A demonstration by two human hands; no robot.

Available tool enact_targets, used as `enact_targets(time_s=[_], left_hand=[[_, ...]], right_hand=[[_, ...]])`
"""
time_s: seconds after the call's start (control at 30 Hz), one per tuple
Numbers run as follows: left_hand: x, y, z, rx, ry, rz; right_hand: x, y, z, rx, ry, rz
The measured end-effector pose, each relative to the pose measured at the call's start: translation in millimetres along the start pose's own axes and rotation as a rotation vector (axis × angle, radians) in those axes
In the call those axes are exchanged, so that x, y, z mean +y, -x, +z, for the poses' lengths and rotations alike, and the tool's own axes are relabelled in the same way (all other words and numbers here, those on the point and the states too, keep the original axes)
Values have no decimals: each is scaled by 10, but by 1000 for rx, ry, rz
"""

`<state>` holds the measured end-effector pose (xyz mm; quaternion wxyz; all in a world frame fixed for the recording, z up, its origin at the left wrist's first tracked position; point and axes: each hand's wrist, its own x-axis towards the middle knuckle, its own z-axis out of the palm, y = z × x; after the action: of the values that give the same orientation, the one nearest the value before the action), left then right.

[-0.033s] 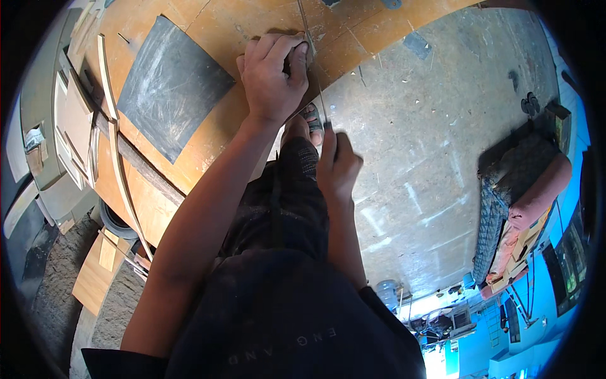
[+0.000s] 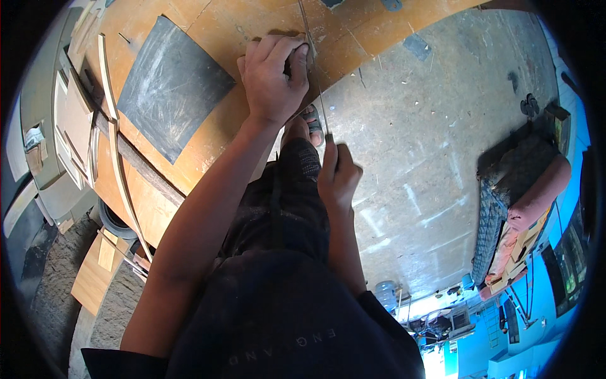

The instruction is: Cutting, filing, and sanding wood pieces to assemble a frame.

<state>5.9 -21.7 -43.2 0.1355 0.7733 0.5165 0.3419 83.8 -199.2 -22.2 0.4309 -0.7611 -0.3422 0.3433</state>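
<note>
My left hand (image 2: 274,76) is curled at the edge of an orange-brown wooden board (image 2: 347,31), thumb and fingers around something mostly hidden beneath them. Lower right, my right hand (image 2: 339,174) is closed on the dark handle of a long thin tool (image 2: 323,107), which runs up past my left fingers across the board. Whether it touches what my left hand holds, I cannot tell. A dark square sheet (image 2: 173,88) lies on the board left of my left hand. My sandaled foot (image 2: 314,126) shows below the board's edge.
Wooden strips (image 2: 110,82) and panels lie along the left, with a tire (image 2: 113,221) below. Grey concrete floor (image 2: 416,145) spreads to the right. A worn sofa (image 2: 530,202) with pink padding stands at far right, near blue walls. A water jug (image 2: 386,294) sits lower right.
My right hand and the tool's handle have shifted slightly downward in the view, toward my body. My left hand stays in place.
</note>
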Motion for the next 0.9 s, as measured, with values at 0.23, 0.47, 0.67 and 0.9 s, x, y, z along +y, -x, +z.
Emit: enact_targets(time_s=[0.23,0.47,0.67,0.9], left_hand=[[52,3,21,-27,-16,-9],[76,135,-13,-18,-91,-84],[152,184,-67,-23,-82,-96],[125,179,-45,-18,-90,-114]], right_hand=[[-22,-368,137,50,-30,-113],[1,-197,117,-44,-7,-24],[-5,-31,34,-7,-28,-1],[-26,-288,141,-26,-11,-82]])
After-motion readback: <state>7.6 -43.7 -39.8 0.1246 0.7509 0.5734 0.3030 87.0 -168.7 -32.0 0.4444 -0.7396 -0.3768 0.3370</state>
